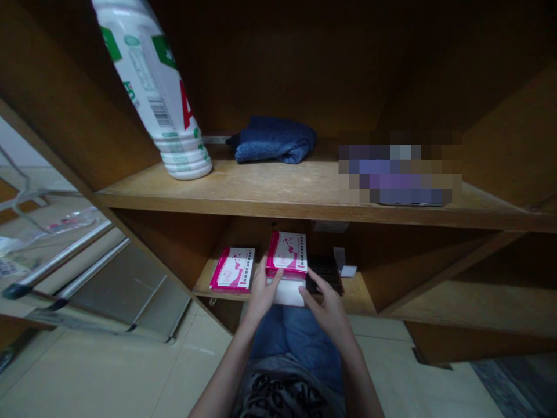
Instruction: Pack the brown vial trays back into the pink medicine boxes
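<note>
A person's left hand (261, 293) and right hand (327, 310) hold a pink-and-white box (287, 253) at the front of a lower wooden shelf (354, 299), just above the person's blue jeans (296, 342). The box's long axis points away from the person, toward the back of the shelf, with a slight tilt. Both grips are narrow and closed on the box's near end: the left thumb lies across its front, and the right fingers meet its near right corner. A white packet (285, 292) shows below the box, though the dim view makes it hard to tell whether it is separate.

Just left of the held box lies a second pink-and-white box (232, 276). Just right lies one dark flat item (324, 274). Overhead, an upper wooden shelf (261, 188) carries three things: one tilted white plastic bottle (150, 87), one folded blue towel (274, 139) and one pixelated purple object (391, 174).
</note>
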Available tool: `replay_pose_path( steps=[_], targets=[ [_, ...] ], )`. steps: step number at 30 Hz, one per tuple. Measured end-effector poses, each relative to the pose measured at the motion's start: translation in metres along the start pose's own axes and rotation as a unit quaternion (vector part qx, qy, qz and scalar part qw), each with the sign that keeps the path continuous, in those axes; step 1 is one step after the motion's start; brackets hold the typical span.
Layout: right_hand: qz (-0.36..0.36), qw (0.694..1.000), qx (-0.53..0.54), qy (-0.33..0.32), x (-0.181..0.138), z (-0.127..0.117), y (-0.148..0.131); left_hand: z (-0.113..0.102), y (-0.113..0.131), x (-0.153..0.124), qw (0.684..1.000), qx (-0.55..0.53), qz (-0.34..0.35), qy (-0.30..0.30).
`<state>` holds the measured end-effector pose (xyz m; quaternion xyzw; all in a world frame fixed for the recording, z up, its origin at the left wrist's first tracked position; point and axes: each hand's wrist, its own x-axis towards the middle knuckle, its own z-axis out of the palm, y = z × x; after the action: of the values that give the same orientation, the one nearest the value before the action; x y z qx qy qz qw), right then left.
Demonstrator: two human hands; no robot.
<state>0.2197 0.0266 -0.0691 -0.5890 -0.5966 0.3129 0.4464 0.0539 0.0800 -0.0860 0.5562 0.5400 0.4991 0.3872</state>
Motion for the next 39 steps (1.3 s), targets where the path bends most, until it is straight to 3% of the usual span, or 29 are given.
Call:
replay_pose_path(
  steps=[11, 23, 39],
  targets=[
    [0.009, 1.0, -0.028, -0.008, -0.002, -0.006, -0.006, -0.005, 0.006, -0.018, 0.994, -0.102, 0.017, 0.017],
    [-0.017, 0.999, 0.029, -0.006, 0.001, -0.005, -0.001, -0.008, 0.007, -0.02, 0.994, -0.108, 0.029, 0.023],
    [-0.027, 1.0, 0.0, -0.013, -0.001, -0.011, 0.003, -0.007, 0.003, -0.014, 0.995, -0.09, 0.018, 0.027]
  ],
)
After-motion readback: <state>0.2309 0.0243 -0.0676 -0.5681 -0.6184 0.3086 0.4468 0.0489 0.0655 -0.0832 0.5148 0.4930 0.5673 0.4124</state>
